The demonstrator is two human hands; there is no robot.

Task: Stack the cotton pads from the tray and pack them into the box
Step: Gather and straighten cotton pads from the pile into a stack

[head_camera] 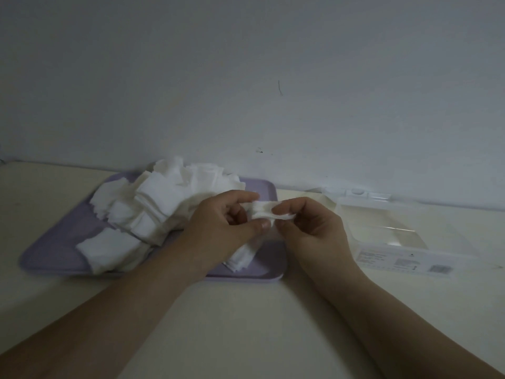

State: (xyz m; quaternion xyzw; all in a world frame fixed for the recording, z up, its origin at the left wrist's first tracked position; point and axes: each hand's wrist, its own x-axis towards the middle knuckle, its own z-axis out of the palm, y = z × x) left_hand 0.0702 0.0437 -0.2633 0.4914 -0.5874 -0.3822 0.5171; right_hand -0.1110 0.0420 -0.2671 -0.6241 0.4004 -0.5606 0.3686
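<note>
Over the tray (pixel 49 258), left hand (pixel 218 222) and right hand (pixel 314 228) pinch a crosswise pad (pixel 262 210).

Plain home-like room; scuffed bare wall (pixel 273 77); cream table (pixel 246 324) against it.

Pinching a small white square cotton pad (pixel 261 210) between thumbs and curled fingers of left hand (pixel 224 218) and right hand (pixel 308 231), held close together; bare forearms stretched forward from the lower corners, converging.
</note>
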